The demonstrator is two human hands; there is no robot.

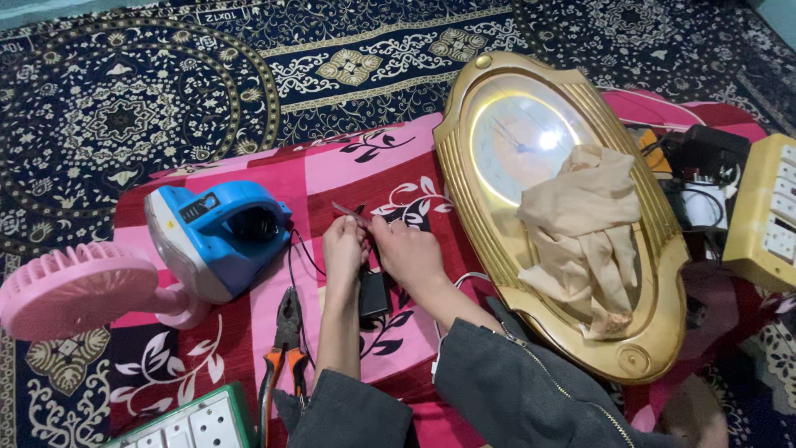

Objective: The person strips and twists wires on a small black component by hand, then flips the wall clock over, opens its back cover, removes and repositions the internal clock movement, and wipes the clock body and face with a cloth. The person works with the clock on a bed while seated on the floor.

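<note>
On the pink and red floral cloth [348, 166], both hands meet at its middle: the left hand [344, 249] and right hand [406, 249] are closed together around a thin black wire [303, 249] and a small blade-like tool [350, 213] poking up between them. A black adapter [373, 294] lies just below the hands, with the blue lamp [217, 236] just left and pliers [283, 344] near the left forearm.

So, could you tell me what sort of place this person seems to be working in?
Probably a room in a home, with repair work done on the floor: a patterned carpet under a pink floral cloth, with a gold wall clock, pliers and a blue device laid out.
</note>
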